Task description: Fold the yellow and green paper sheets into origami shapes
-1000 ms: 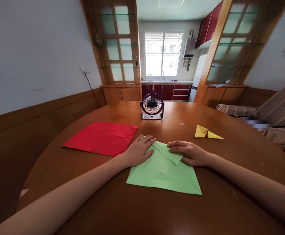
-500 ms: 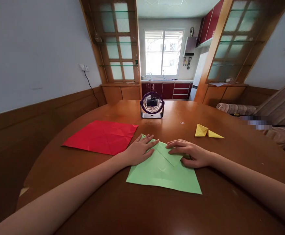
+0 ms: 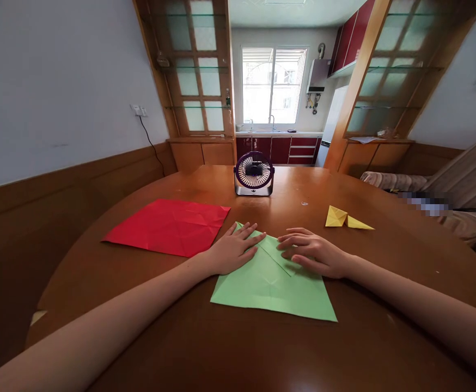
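A sheet of light green paper (image 3: pixel 268 291) lies on the wooden table in front of me, its far right corner folded inward so that a slanting flap edge shows. My left hand (image 3: pixel 236 247) rests flat on the paper's far left part, fingers spread. Over the folded flap at the right is my right hand (image 3: pixel 313 253), its fingers loosely bent and apart, the thumb on or just above the paper. That hand covers part of the fold and of the right edge.
Left of the green paper lies a creased red sheet (image 3: pixel 172 226). A small purple fan (image 3: pixel 254 171) stands at the back of the table (image 3: pixel 205 188). To the right sits a folded yellow paper piece (image 3: pixel 336 216). A striped sofa (image 3: pixel 462 174) is beyond the table's right side.
My right thumb has moved from beside the paper's right edge onto or over the flap, and the flap lies flatter. My left hand has stayed in place.
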Motion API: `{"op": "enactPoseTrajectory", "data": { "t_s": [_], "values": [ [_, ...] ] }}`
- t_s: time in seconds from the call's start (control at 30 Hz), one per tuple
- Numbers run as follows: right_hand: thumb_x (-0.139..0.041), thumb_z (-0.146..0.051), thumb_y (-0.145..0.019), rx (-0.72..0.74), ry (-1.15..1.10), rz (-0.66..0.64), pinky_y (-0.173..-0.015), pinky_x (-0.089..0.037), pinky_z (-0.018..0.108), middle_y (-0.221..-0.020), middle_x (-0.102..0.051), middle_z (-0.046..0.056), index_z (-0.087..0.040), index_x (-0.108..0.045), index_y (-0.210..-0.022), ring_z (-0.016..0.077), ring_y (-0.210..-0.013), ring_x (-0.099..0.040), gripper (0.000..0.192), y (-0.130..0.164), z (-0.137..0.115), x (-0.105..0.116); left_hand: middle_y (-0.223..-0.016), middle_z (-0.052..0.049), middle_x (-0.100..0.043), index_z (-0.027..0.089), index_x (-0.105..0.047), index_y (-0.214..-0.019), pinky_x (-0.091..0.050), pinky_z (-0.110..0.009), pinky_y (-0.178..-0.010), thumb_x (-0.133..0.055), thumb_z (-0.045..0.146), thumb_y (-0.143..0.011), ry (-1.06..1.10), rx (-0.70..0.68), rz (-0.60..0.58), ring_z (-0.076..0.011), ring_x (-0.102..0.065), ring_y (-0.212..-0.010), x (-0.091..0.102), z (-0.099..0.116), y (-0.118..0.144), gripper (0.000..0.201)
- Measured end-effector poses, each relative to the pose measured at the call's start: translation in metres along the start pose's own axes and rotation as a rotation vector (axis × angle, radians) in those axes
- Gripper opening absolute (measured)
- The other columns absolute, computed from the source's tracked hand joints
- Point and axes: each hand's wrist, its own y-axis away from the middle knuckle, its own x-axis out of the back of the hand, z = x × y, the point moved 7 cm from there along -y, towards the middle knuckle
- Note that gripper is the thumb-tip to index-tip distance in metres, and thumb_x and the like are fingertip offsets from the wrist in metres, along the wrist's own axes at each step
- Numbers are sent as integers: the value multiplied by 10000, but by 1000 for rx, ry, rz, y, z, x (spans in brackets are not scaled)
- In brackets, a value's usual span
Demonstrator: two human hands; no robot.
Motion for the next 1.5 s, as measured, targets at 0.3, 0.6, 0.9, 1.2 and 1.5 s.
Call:
{"op": "enactPoseTrajectory", "data": {
  "t_s": [0.3,0.6,0.9,1.2,1.5],
  "values": [
    [-517,-246,-947,-27,105,15,-967,-483,463,-1150,-661,115,-212,-637,-1215,232,-1101,-604,296,-2,0,-10,-1581,-69,-241,292,-335,-1490,-142,-514,-1180,-252,447,-1028,-14,-10,2,-266,-223,-1457,0,0,0,495],
    [-495,-213,-961,-43,-42,-26,-1088,-435,460,-1321,-611,96,-227,-592,-1303,226,-1270,-534,355,2,3,-13,-1589,-54,-213,312,-298,-1502,-134,-508,-1180,-245,457,-1027,-10,-2,-4,-258,-198,-1464,-1,-1,0,499],
    [-495,-208,-964,-36,-43,-56,-1119,-416,458,-1346,-595,84,-220,-565,-1333,215,-1300,-509,376,4,6,-15,-1583,-48,-230,283,-300,-1501,-112,-500,-1185,-260,471,-1016,-10,36,-21,-240,-196,-1466,-1,-2,-1,522],
    [-498,-205,-962,-38,-69,-58,-1119,-416,451,-1349,-593,94,-202,-581,-1318,215,-1301,-509,366,4,7,-14,-1574,-68,-248,245,-308,-1502,-142,-497,-1180,-288,488,-999,-31,119,-15,-255,-215,-1460,2,-2,2,559],
    [-510,-200,-954,-40,-108,-44,-1113,-418,444,-1339,-601,94,-210,-604,-1294,217,-1293,-519,353,5,9,-15,-1568,-74,-273,251,-327,-1498,-184,-488,-1166,-317,531,-975,-75,215,-3,-273,-254,-1447,4,-6,3,594]
  ]
}}
